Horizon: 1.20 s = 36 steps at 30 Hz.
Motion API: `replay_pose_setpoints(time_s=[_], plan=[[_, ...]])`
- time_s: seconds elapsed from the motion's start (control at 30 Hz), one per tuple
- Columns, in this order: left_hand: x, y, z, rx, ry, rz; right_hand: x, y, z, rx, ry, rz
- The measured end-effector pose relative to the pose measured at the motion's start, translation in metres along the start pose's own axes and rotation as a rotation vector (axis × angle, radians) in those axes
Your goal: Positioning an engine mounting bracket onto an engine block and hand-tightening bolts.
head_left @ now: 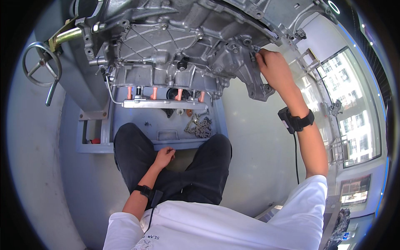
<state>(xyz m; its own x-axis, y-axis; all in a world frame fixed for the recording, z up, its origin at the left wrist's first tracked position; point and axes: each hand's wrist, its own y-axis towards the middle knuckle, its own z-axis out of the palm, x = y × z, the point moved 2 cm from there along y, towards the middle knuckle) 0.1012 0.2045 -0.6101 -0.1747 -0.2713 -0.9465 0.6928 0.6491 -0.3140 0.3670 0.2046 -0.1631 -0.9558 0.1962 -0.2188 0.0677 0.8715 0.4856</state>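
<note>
A large grey metal engine block [187, 46] fills the top of the view. My right hand [275, 71] reaches up to the metal bracket [237, 62] on the block's right side. Its thumb and fingers are closed at the bracket's upper right edge, by a small bolt-like part; what they pinch is mostly hidden. My left hand [165, 156] rests over my lap with its fingers curled, and nothing shows in it. Below the block runs a silver rail [164, 104] with several copper-coloured fittings [154, 92].
Under the engine, a blue-grey tray [146, 133] holds a pile of bolts [203, 127] and other loose parts. A handwheel [41, 64] with a crank sticks out from the stand [81, 71] at left. My knees are close to the tray's front edge.
</note>
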Motion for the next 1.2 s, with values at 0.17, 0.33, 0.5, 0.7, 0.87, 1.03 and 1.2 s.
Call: replay_pose_setpoints(time_s=[0.17,0.33,0.5,0.7,0.87,1.03,1.2], plan=[[0.0,0.0,-0.002,-0.021,-0.019,-0.006,0.004,0.002,-0.007,0.089,0.19,0.106],[-0.006,-0.004,-0.004,0.007,0.024,-0.018,0.013,-0.001,-0.013,0.113,0.327,0.036],[-0.013,-0.009,-0.006,-0.039,0.036,0.04,0.008,0.005,-0.011,0.096,0.35,0.004],[-0.243,-0.051,0.036,0.019,0.358,0.853,-0.003,-0.007,-0.006,0.042,0.255,-0.003],[-0.392,-0.025,0.059,-0.167,0.565,1.353,0.002,-0.003,-0.008,0.026,0.232,0.02],[-0.442,0.004,0.083,-0.319,0.887,1.296,-0.007,0.0,-0.005,0.08,0.42,0.079],[-0.45,0.01,0.093,-0.393,1.024,1.009,-0.01,-0.008,-0.005,0.034,0.574,0.161]])
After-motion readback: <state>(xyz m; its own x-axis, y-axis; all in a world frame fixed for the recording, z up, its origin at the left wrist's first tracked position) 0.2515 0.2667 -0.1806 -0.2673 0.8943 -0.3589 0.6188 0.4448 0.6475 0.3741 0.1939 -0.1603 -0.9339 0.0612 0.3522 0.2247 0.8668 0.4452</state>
